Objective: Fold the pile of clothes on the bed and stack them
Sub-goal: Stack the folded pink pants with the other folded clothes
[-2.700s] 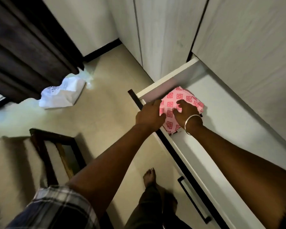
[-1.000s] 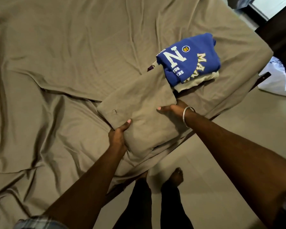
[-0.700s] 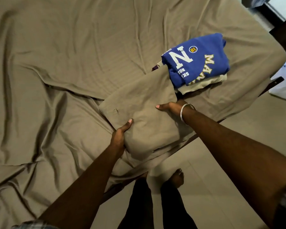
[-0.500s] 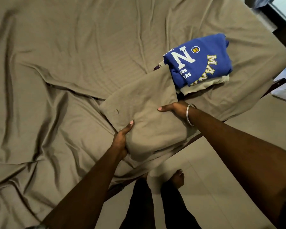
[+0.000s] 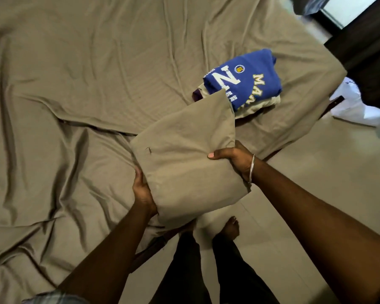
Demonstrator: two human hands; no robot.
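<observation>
A folded taupe cloth [image 5: 184,154], the same colour as the bed sheet, is held up off the bed edge between both hands. My left hand [image 5: 143,191] grips its lower left side, fingers tucked underneath. My right hand [image 5: 233,159], with a metal bangle on the wrist, grips its right edge with the thumb on top. Behind the cloth's far corner lies a small stack on the bed: a folded blue shirt with white letters [image 5: 246,77] on top of a cream garment [image 5: 261,105] and a dark purple one [image 5: 196,95].
The bed [image 5: 86,73] is covered by a wrinkled taupe sheet. Tiled floor lies to the right, with my bare feet [image 5: 229,227] at the bed edge. A white bag [image 5: 351,106] sits on the floor by dark furniture [image 5: 364,51] at the upper right.
Earlier I was pressing a pink patterned cloth into a drawer. Since one second ago both hands have lifted the taupe folded cloth off the bed and tilted it toward me.
</observation>
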